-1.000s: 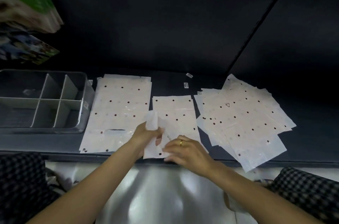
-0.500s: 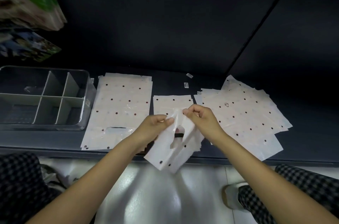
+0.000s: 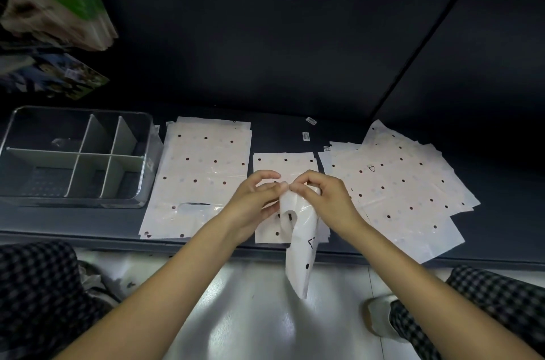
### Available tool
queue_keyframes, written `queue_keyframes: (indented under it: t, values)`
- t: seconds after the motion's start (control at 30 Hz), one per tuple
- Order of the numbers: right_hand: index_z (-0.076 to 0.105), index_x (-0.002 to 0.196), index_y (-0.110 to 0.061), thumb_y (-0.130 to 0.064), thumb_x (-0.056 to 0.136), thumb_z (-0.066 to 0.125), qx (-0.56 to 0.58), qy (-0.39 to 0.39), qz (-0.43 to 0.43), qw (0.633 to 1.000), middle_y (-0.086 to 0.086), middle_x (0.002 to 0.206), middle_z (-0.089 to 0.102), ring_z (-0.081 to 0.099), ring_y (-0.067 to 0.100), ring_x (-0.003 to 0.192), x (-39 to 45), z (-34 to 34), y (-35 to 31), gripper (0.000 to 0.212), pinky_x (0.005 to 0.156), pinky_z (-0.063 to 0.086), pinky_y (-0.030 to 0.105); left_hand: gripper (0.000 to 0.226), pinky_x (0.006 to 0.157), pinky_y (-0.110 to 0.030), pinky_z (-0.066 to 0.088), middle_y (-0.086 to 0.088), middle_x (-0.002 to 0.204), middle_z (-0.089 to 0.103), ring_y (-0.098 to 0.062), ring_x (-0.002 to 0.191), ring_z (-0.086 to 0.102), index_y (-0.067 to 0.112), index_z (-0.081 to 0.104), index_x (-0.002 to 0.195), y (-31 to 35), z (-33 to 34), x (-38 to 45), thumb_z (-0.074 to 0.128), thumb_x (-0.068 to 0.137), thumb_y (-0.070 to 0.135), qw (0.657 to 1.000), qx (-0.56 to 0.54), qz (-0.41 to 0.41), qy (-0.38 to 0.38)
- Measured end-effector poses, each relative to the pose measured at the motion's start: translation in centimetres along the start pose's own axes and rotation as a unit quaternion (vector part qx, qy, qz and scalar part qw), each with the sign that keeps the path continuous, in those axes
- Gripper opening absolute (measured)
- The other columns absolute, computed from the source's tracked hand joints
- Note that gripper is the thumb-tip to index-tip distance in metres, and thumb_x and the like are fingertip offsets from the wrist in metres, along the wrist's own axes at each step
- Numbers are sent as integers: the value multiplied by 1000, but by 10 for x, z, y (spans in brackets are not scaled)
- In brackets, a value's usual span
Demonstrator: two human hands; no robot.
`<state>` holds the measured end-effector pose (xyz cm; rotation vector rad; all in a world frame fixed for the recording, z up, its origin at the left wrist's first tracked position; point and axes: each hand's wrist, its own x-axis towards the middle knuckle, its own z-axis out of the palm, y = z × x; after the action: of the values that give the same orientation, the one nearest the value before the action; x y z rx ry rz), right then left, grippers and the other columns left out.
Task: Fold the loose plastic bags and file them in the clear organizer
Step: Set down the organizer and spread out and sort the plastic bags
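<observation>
A white dotted plastic bag hangs lengthwise in the air over the front edge of the dark mat. My left hand and my right hand both pinch its top end, fingertips almost touching. Under my hands lies a small flat stack of dotted bags. A large dotted bag lies flat to the left, and a loose pile of dotted bags is spread to the right. The clear organizer with grey dividers stands at the far left.
The dark mat carries two small labels behind the middle stack. Green and printed packets lean at the upper left. My checked trouser legs frame the pale floor below.
Both hands lifted a bag off the middle stack. It was spread out half a second ago and now hangs in a narrow strip, my hands closer together at its top.
</observation>
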<state>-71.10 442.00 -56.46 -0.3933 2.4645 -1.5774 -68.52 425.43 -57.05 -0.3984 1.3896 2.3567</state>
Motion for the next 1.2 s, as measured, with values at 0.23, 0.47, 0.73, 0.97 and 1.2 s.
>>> queue_keyframes:
  t: [0.23,0.47,0.73,0.97,1.2]
  values:
    - [66,74,-25,-21,88,65,36,-33,1,999,-14,73,64,56,2,69,4,-4,2,15,65,41,11,32,67,-30,56,0,71,63,-13,66,63,17,55,106,4,-4,-1,65,77,6,991,-113,-7,-65]
    - [59,55,-23,-32,82,69,-43,-63,29,997,-12,54,52,44,2,55,15,-26,6,31,57,37,14,34,74,-27,47,1,73,66,-11,63,55,14,60,107,11,-21,5,68,78,0,1000,-23,15,8]
    - [46,53,-14,-54,80,63,-310,-146,-52,938,-2,49,30,32,15,54,42,-31,9,51,56,28,28,24,80,-10,41,6,107,67,-5,100,58,23,64,112,3,-39,12,66,88,20,943,321,74,47]
    - [71,90,-16,-45,83,62,-424,-63,-227,875,0,98,62,50,22,106,75,-5,15,31,93,30,34,27,62,-14,44,3,62,59,-4,60,54,8,64,111,-33,-20,34,57,88,-3,952,286,45,98]
    - [42,139,-17,-37,95,51,-389,116,121,906,7,148,35,29,25,136,25,-53,108,50,109,25,36,43,89,-33,47,-9,93,61,-28,90,57,16,60,122,-58,-30,62,42,89,-7,896,319,56,305]
